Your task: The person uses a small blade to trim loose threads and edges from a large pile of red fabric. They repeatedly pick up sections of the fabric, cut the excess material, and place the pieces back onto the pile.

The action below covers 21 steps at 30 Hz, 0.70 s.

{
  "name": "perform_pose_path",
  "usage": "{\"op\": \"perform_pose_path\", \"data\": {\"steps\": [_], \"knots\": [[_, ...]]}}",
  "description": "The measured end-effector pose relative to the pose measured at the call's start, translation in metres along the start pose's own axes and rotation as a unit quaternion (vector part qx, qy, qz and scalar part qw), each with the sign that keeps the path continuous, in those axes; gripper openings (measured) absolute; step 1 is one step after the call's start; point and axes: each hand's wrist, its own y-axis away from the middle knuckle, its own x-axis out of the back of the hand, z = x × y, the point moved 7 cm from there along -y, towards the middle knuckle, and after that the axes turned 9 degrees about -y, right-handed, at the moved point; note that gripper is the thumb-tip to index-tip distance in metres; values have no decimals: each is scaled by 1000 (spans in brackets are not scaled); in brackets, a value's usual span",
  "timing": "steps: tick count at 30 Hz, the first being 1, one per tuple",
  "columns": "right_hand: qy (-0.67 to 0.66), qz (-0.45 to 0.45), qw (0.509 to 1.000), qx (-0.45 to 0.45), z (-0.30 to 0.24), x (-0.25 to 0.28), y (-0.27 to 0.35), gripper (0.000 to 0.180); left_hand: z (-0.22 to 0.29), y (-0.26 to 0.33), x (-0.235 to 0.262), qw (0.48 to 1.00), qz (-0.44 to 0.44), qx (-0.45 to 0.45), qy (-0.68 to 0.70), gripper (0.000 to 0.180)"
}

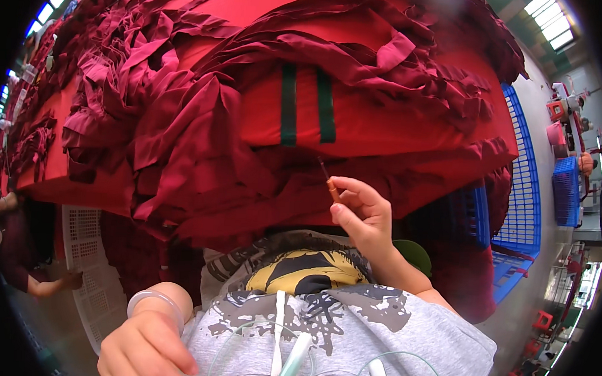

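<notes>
My right hand [367, 218] is raised in front of the table's near edge. Its thumb and fingers pinch a slim tool with an orange-brown handle [334, 191] and a thin dark shaft, pointing up and away toward the red cloth. The tip does not show clearly enough to name the tool. Two dark green strips [288, 107] lie side by side on the red table cover [371, 120], just beyond the tool. My left hand [143, 346], with a pale bangle on its wrist, is low at the left beside my grey shirt; its fingertips are hidden.
Heaped dark red fabric strips [176, 115] cover much of the table and hang over its near edge. A white plastic crate [89, 259] stands at the lower left, near another person's hand [68, 280]. Blue baskets [520, 171] stand along the right side.
</notes>
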Motion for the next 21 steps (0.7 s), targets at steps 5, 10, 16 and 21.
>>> {"op": "perform_pose_path", "data": {"steps": [5, 10, 16, 21], "knots": [[-52, 56, 997, 6, 2, 17, -2, 36, 5, -1, 7, 997, 60, -32, 24, 11], [-20, 69, 997, -2, 3, 21, 0, 36, 12, -3, 6, 998, 40, -31, 36, 11], [-28, 67, 997, 12, -2, 18, -4, 37, 17, -4, 6, 999, 20, -13, 36, 8], [35, 104, 994, 5, -1, 22, -2, 36, 22, -1, 8, 1000, -18, 14, 4, 8]]}}
